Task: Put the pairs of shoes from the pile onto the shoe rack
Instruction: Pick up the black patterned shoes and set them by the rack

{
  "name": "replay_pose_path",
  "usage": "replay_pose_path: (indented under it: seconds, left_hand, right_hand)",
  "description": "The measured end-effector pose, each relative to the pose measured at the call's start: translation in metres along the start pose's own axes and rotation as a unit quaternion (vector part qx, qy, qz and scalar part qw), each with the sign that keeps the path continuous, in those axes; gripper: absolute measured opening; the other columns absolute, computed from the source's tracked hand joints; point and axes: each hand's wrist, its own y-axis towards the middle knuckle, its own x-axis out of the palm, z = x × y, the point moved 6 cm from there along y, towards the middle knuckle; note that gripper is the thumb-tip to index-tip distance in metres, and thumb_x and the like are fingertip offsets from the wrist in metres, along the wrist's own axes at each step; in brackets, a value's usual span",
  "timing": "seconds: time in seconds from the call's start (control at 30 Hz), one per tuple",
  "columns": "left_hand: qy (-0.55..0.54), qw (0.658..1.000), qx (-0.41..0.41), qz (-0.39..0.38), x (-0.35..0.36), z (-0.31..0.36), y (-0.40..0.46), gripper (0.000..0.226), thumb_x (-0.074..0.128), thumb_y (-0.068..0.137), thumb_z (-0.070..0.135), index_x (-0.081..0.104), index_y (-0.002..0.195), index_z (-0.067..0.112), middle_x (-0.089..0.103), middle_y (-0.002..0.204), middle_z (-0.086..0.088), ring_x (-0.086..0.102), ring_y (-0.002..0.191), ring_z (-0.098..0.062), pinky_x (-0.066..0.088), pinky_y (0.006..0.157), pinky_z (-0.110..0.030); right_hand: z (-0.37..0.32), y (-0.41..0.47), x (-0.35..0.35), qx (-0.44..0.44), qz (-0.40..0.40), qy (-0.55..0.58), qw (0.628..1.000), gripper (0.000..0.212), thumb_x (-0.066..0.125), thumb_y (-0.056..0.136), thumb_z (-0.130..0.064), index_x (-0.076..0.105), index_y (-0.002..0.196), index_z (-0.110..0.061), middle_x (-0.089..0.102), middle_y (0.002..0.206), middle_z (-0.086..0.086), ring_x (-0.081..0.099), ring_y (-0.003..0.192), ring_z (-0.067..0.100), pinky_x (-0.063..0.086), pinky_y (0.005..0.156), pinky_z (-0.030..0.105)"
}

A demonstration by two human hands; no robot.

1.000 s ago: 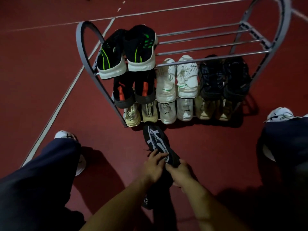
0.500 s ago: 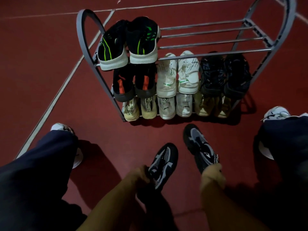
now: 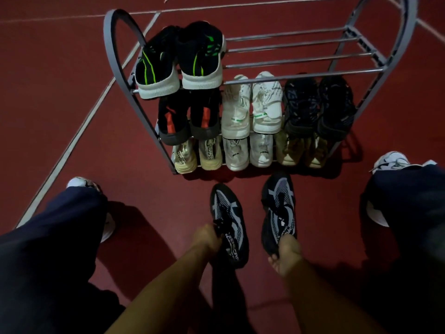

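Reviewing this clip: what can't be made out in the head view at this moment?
- Pile of shoes: outside the frame.
- Bottom-tier beige pair at right: mostly covered by the black pair above and in shadow.
- Right hand on the right black-and-grey knit shoe: its fingertips go behind the heel.
- Left hand on the left knit shoe: dim and blurred.
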Motion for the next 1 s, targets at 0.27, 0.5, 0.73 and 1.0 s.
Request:
replay_pose_path:
  seconds: [0.27,0.5,0.73,1.0]
  left_hand:
    - [-0.514,0.851,-0.045,-0.096,0.018,0.053,-0.028,0.026,0.042,0.099,0.016,0.064,0.090,0.006,0.061,0.080,-0.016,0.057,0.056,-0.021,0.051,0.045,-0.024]
    - [-0.569,0.814,-0.108,-0.042,-0.011,-0.006,-0.028,0.071,0.044,0.092,0.062,0.052,0.139,0.009,0.066,0.115,-0.016,0.065,0.100,-0.030,0.055,0.073,-0.036]
    - [-0.282,0.951,-0.129,0.011,0.009,-0.040,-0.014,0.057,0.067,0.089,0.023,0.047,0.141,0.011,0.062,0.132,-0.013,0.060,0.118,-0.032,0.047,0.104,-0.036]
    - [-0.340,0.930,-0.136,-0.011,0.021,-0.053,-0.001,0.060,0.063,0.090,0.012,0.042,0.146,0.015,0.064,0.129,-0.013,0.063,0.115,-0.030,0.050,0.101,-0.037]
  right_hand:
    - [-0.013,-0.022,0.044,-0.090,-0.092,-0.060,0.990,0.042,0.040,0.082,-0.023,0.064,0.109,-0.004,0.070,0.084,0.021,0.044,0.037,0.018,0.037,0.037,0.020]
    - [0.007,-0.063,0.073,-0.097,-0.208,-0.252,0.940,0.022,0.047,0.087,-0.020,0.054,0.107,-0.013,0.059,0.085,0.009,0.049,0.052,0.016,0.044,0.044,0.024]
    - [0.006,-0.077,0.067,-0.375,-0.047,-0.648,0.661,0.032,0.046,0.094,-0.035,0.068,0.085,-0.013,0.070,0.092,0.005,0.066,0.084,0.025,0.043,0.063,0.025]
    - [-0.049,-0.043,0.016,-0.400,0.175,-0.391,0.810,0.026,0.042,0.097,-0.028,0.058,0.117,-0.024,0.060,0.114,0.002,0.063,0.096,0.024,0.048,0.070,0.032]
